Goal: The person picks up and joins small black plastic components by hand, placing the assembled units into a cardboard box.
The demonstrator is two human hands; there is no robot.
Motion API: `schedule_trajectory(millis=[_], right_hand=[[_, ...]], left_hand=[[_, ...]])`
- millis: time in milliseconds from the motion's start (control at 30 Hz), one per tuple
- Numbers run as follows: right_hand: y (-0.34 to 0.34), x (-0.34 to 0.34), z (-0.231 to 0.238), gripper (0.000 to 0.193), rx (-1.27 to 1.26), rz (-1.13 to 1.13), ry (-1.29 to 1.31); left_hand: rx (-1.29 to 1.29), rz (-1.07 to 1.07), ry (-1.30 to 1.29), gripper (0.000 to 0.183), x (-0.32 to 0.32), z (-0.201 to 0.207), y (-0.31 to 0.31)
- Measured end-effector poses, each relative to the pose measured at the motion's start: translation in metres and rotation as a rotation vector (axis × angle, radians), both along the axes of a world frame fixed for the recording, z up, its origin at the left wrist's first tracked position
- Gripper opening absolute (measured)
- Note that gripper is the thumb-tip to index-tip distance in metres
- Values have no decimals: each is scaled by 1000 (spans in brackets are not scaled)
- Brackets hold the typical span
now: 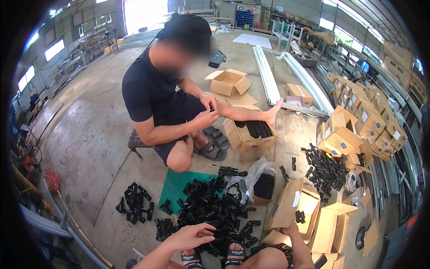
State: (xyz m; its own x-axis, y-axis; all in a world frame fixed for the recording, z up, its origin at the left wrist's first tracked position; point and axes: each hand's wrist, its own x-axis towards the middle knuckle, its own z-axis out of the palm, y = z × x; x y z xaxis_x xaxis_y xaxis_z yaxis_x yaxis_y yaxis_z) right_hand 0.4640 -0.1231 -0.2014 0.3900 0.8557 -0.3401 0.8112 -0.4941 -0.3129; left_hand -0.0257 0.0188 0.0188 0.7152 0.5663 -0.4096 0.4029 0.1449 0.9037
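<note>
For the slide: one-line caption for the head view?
Left hand reaches into black plastic fittings on the floor; right hand grips an open cardboard box; a co-worker sits opposite.

A large factory workshop or warehouse hall with a bare concrete floor (89, 134) and a high metal roof. The landmark is a pile of small black plastic parts (210, 210) on the floor. Just right of it stand open cardboard boxes (309, 215); further right, many stacked boxes (367, 121) line the wall. Beyond the pile, long metal rails (268, 76) lie on the floor. Far behind, daylight enters through a wide doorway (143, 13), with shelving (286, 27) nearby.
</note>
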Motion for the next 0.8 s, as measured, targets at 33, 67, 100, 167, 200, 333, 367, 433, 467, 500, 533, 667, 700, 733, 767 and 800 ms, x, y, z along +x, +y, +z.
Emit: schedule_trajectory(millis=[33,67,100,167,200,333,367,433,467,500,533,667,700,733,767,800], right_hand=[[-2,4,-6,52,69,41,-21],[-5,7,-15,52,137,82,-41],[-7,8,-18,51,202,123,-58],[-9,13,-23,50,191,54,20],[-13,17,-29,49,183,17,60],[-28,30,-59,50,179,-73,171],[-30,30,-65,51,152,-100,162],[-38,36,-70,52,79,-167,102],[-20,5,-48,51,30,-166,91],[-17,-10,-28,52,-14,-190,53],[-28,0,-26,47,69,-199,-22],[-31,-11,-16,47,-20,-314,-198],[-31,-14,-16,47,2,-331,-220],[-32,-16,-16,48,23,-351,-246],[-34,-16,-17,49,-9,-375,-234],[-33,-15,-18,51,-37,-398,-221]], left_hand=[[0,-4,-1,45,1,0,0],[7,-7,-2,45,2,1,1],[9,-10,1,45,2,1,1],[-12,-20,-2,45,4,4,2],[-40,-27,-7,45,6,6,4],[-11,-7,-33,47,5,6,19],[32,19,-30,52,3,8,25],[10,101,-11,60,3,17,36],[28,165,18,65,-14,21,39],[47,202,24,69,-22,24,45],[71,211,12,75,-16,31,57],[195,447,117,98,-27,55,87],[161,522,107,100,-33,57,96],[123,595,94,103,-39,56,104],[125,624,91,103,-43,56,111],[129,655,88,103,-47,57,118]])
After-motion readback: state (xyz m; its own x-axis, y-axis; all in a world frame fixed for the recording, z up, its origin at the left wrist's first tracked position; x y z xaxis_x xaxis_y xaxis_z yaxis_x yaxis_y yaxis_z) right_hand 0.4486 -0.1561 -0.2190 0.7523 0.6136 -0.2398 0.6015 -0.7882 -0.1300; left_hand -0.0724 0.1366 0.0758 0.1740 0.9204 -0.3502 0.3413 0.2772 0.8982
